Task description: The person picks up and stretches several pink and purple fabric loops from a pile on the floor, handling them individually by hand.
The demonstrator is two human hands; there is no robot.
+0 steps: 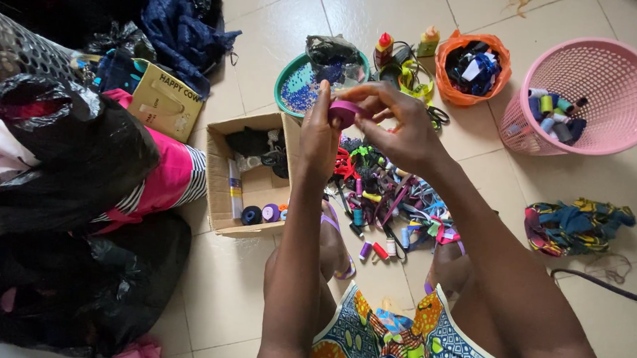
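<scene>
head view: a person's left hand (319,132) and right hand (396,125) both pinch a purple ribbon roll (344,113) above a heap of thread spools (382,203). a cardboard box (221,196) holds spools, a pink basket (587,90) more; bare tile lies between heap and basket.

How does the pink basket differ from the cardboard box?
The pink basket is round, plastic, with perforated mesh walls; the cardboard box is rectangular, brown, with solid walls and open flaps. The basket stands at the far right of the floor, the box to the left of the left hand. The basket holds thread spools; the box holds dark cloth with a few spools. Both are open-topped and rest on the tiled floor.
</scene>
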